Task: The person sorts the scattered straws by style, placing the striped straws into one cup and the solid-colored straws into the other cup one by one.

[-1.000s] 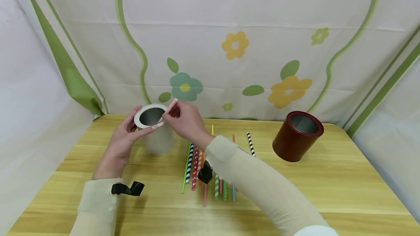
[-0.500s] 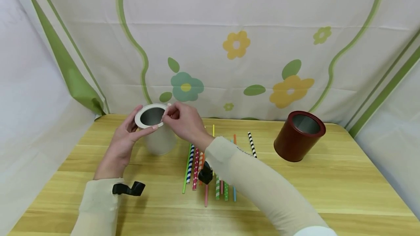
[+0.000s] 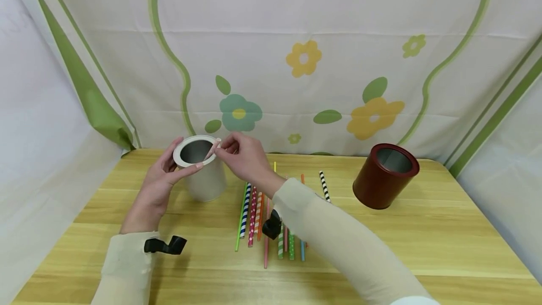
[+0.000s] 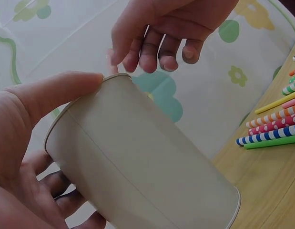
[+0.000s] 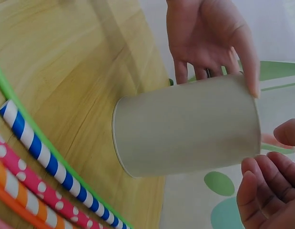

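My left hand [image 3: 158, 182] grips an off-white tin can [image 3: 206, 180], thumb at the near rim and fingers round its far side. The can stands on the table with its mouth up. A pale pink paper straw [image 3: 211, 150] leans inside the can against the right of the rim, its top sticking out. My right hand [image 3: 245, 156] is at the straw's top. In the right wrist view its thumb and fingertips are parted, with the can's rim [image 5: 258, 129] close by. The straw's lower end is hidden in the can.
Several coloured straws [image 3: 252, 215], striped, dotted and plain, lie on the wooden table [image 3: 203, 262], partly under my right forearm. A black-and-white striped straw [image 3: 323, 185] lies right of them. A dark red can [image 3: 381, 187] stands at the right. A flowered curtain [image 3: 262, 60] hangs behind.
The pink straw has gone lower into the can. My right hand has drawn slightly right, its fingers parting from the straw. The left hand keeps its grip on the can.
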`<control>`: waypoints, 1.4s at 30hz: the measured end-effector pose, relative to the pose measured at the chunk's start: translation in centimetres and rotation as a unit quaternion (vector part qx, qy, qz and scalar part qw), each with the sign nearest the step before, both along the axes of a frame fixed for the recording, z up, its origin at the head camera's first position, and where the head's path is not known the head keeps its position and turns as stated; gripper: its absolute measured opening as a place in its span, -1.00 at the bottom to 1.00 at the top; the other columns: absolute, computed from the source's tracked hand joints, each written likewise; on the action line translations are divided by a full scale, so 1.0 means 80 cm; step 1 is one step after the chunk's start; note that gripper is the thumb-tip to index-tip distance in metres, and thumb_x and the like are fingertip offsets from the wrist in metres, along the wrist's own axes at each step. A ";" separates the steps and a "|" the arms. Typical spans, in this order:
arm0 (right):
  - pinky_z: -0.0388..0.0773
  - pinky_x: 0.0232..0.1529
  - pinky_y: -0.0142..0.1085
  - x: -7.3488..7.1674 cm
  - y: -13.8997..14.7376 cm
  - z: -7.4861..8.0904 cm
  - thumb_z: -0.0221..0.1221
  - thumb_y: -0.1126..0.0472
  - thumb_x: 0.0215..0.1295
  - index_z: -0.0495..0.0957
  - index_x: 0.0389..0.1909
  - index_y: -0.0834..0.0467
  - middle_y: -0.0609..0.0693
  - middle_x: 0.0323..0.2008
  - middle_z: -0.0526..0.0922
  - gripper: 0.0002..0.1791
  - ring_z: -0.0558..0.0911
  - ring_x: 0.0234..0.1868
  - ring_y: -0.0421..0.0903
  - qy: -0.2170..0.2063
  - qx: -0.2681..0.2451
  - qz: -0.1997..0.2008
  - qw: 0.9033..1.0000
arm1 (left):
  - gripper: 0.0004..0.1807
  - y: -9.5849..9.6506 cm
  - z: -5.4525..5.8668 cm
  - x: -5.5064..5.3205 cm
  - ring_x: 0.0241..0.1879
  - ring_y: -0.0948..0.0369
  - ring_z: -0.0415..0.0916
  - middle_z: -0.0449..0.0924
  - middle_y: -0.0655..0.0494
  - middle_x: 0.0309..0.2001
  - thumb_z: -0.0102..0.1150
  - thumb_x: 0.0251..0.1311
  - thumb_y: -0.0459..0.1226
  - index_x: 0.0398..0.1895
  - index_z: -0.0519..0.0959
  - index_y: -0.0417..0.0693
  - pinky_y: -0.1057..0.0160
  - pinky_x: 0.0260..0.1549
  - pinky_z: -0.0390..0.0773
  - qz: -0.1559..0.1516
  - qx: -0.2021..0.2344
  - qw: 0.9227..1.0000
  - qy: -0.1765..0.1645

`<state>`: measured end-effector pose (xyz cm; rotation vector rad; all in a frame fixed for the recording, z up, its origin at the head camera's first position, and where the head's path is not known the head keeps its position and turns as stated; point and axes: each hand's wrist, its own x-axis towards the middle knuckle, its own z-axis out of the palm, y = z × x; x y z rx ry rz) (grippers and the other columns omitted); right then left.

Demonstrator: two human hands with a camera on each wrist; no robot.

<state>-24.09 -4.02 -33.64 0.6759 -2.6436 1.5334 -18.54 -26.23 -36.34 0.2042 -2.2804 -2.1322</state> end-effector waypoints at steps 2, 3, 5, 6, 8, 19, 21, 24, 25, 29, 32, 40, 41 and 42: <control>0.61 -0.18 -0.35 0.001 0.008 0.000 0.32 0.02 0.50 0.68 -0.09 0.02 -0.09 -0.23 0.73 -0.83 0.64 -0.20 -0.16 -0.003 -0.003 -0.001 1.000 | 0.05 0.000 0.000 0.000 0.74 0.10 -0.11 -0.10 0.27 0.78 0.46 0.38 -0.23 0.76 0.03 0.43 -0.09 0.70 -0.06 0.000 0.000 1.000 0.000; 0.61 -0.17 -0.34 0.002 0.013 -0.001 0.32 0.02 0.50 0.67 -0.09 0.02 -0.09 -0.23 0.73 -0.83 0.64 -0.20 -0.15 -0.004 -0.005 -0.001 1.000 | 0.05 -0.001 -0.001 0.000 0.73 0.10 -0.09 -0.09 0.26 0.78 0.46 0.38 -0.23 0.76 0.03 0.44 -0.07 0.69 -0.05 0.000 0.000 1.000 -0.001; 0.63 -0.15 -0.32 0.005 0.024 -0.001 0.32 0.02 0.50 0.67 -0.09 0.01 -0.10 -0.23 0.73 -0.84 0.65 -0.20 -0.14 -0.004 -0.008 -0.002 1.000 | 0.04 -0.001 -0.001 0.000 0.72 0.10 -0.06 -0.07 0.25 0.78 0.45 0.38 -0.23 0.76 0.04 0.45 -0.04 0.67 -0.01 0.000 -0.001 1.000 -0.001; 0.63 -0.16 -0.31 0.007 0.029 -0.001 0.32 0.02 0.50 0.66 -0.10 0.01 -0.09 -0.23 0.73 -0.85 0.65 -0.21 -0.13 -0.005 -0.012 -0.001 1.000 | 0.04 -0.002 -0.001 0.000 0.71 0.10 -0.06 -0.06 0.25 0.78 0.45 0.38 -0.23 0.76 0.04 0.45 -0.02 0.67 0.01 0.000 -0.001 1.000 -0.001; 0.64 -0.15 -0.29 0.011 0.040 -0.001 0.33 0.01 0.50 0.66 -0.10 0.01 -0.09 -0.22 0.73 -0.84 0.65 -0.21 -0.13 -0.008 -0.018 0.000 1.000 | 0.03 -0.005 -0.001 0.000 0.70 0.10 -0.04 -0.06 0.25 0.78 0.45 0.39 -0.23 0.75 0.04 0.46 0.02 0.64 0.04 -0.001 -0.003 1.000 0.000; 0.70 -0.13 -0.17 0.048 0.114 -0.018 0.35 -0.02 0.47 0.68 -0.04 -0.05 -0.07 -0.16 0.74 -0.81 0.70 -0.13 -0.04 -0.069 -0.049 -0.048 0.995 | 0.04 -0.017 -0.007 0.004 0.71 0.14 -0.07 -0.16 0.28 0.79 0.42 0.42 -0.23 0.77 -0.02 0.45 0.27 0.53 0.18 -0.012 -0.005 1.000 0.004; 0.71 -0.20 -0.20 0.053 0.132 -0.024 0.35 0.00 0.48 0.68 -0.02 -0.04 -0.04 -0.15 0.74 -0.81 0.72 -0.14 0.03 -0.087 -0.069 -0.067 0.992 | 0.04 -0.017 -0.008 0.005 0.71 0.14 -0.07 -0.15 0.28 0.79 0.42 0.42 -0.23 0.77 -0.02 0.45 0.26 0.53 0.19 -0.011 -0.005 1.000 0.004; 0.71 -0.28 -0.24 0.059 0.159 -0.036 0.35 0.00 0.49 0.68 0.01 -0.02 0.00 -0.14 0.73 -0.79 0.74 -0.17 0.11 -0.107 -0.090 -0.098 0.985 | 0.04 -0.018 -0.010 0.004 0.70 0.12 -0.05 -0.14 0.28 0.79 0.41 0.42 -0.23 0.77 -0.02 0.44 0.25 0.52 0.19 -0.012 -0.005 1.000 0.006; 0.70 -0.29 -0.24 0.060 0.168 -0.040 0.35 0.01 0.50 0.68 0.02 -0.01 0.01 -0.13 0.73 -0.78 0.74 -0.18 0.10 -0.112 -0.096 -0.108 0.983 | 0.03 -0.018 -0.010 0.003 0.70 0.12 -0.05 -0.14 0.28 0.79 0.41 0.42 -0.23 0.76 -0.01 0.45 0.25 0.51 0.19 -0.012 -0.005 1.000 0.007; 0.68 -0.32 -0.26 0.061 0.196 -0.055 0.35 0.01 0.50 0.66 0.04 0.05 0.03 -0.15 0.70 -0.74 0.72 -0.20 0.12 -0.122 -0.099 -0.153 0.976 | 0.02 -0.021 -0.012 0.001 0.69 0.14 -0.03 -0.10 0.27 0.78 0.42 0.42 -0.23 0.76 0.02 0.47 0.25 0.49 0.19 -0.009 -0.004 1.000 0.010; 0.68 -0.34 -0.28 0.060 0.207 -0.062 0.36 0.03 0.50 0.65 0.04 0.12 0.03 -0.17 0.69 -0.72 0.72 -0.23 0.09 -0.132 -0.100 -0.175 0.971 | 0.01 -0.025 -0.013 0.000 0.68 0.15 -0.01 -0.08 0.27 0.78 0.42 0.42 -0.23 0.75 0.03 0.49 0.23 0.51 0.17 -0.006 -0.005 1.000 0.012; 0.71 -0.30 -0.26 0.052 0.220 -0.079 0.36 0.01 0.49 0.65 0.06 0.12 0.06 -0.15 0.69 -0.69 0.75 -0.20 0.08 -0.155 -0.095 -0.192 0.965 | 0.02 -0.035 -0.017 0.001 0.70 0.13 -0.06 -0.17 0.29 0.79 0.38 0.45 -0.26 0.77 -0.01 0.44 0.15 0.63 0.05 -0.008 -0.007 1.000 0.011; 0.72 -0.28 -0.24 0.051 0.222 -0.081 0.36 0.01 0.49 0.65 0.06 0.11 0.09 -0.14 0.70 -0.69 0.75 -0.18 0.10 -0.156 -0.092 -0.195 0.964 | 0.02 -0.036 -0.018 0.001 0.70 0.13 -0.06 -0.17 0.30 0.79 0.38 0.45 -0.26 0.77 -0.01 0.44 0.14 0.64 0.04 -0.008 -0.007 1.000 0.011; 0.72 -0.27 -0.23 0.050 0.223 -0.083 0.36 0.01 0.49 0.65 0.06 0.10 0.11 -0.12 0.70 -0.69 0.75 -0.17 0.10 -0.158 -0.089 -0.197 0.963 | 0.02 -0.036 -0.018 0.002 0.70 0.13 -0.06 -0.17 0.29 0.79 0.38 0.45 -0.26 0.77 -0.01 0.45 0.14 0.65 0.04 -0.008 -0.007 1.000 0.010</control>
